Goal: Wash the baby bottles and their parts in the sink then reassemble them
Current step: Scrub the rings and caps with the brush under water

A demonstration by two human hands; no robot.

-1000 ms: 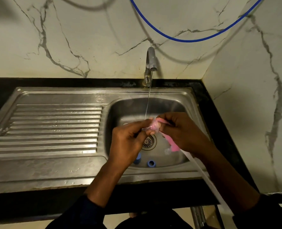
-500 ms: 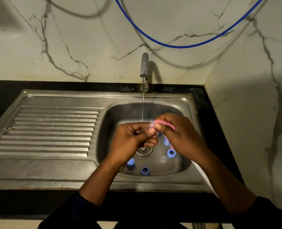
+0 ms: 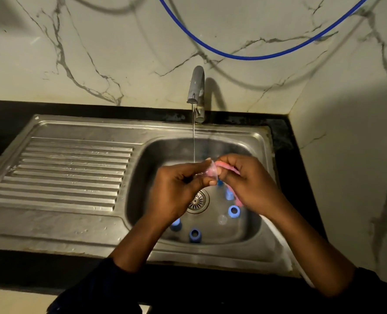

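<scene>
Over the steel sink basin [image 3: 251, 232], my left hand [image 3: 179, 189] pinches a small clear bottle nipple [image 3: 207, 172] under the thin water stream from the tap [image 3: 195, 87]. My right hand [image 3: 253, 186] grips a pink sponge [image 3: 229, 167] and presses its end into the nipple. Several blue bottle rings lie on the basin floor: one [image 3: 234, 210] right of the drain [image 3: 197, 201], one [image 3: 194, 234] at the front, one [image 3: 176, 224] partly under my left wrist. A clear round part [image 3: 222, 219] lies near them.
A ribbed steel drainboard [image 3: 70, 173] stretches left of the basin. Black counter edges the sink at back and right. Marble walls [image 3: 346, 155] stand behind and to the right, with a blue hose [image 3: 256, 57] hanging across the back wall.
The view shifted, so the tap and sink sit differently in frame. Both hands stay together under the stream, rubbing the sponge on the nipple; more blue rings show in the basin.
</scene>
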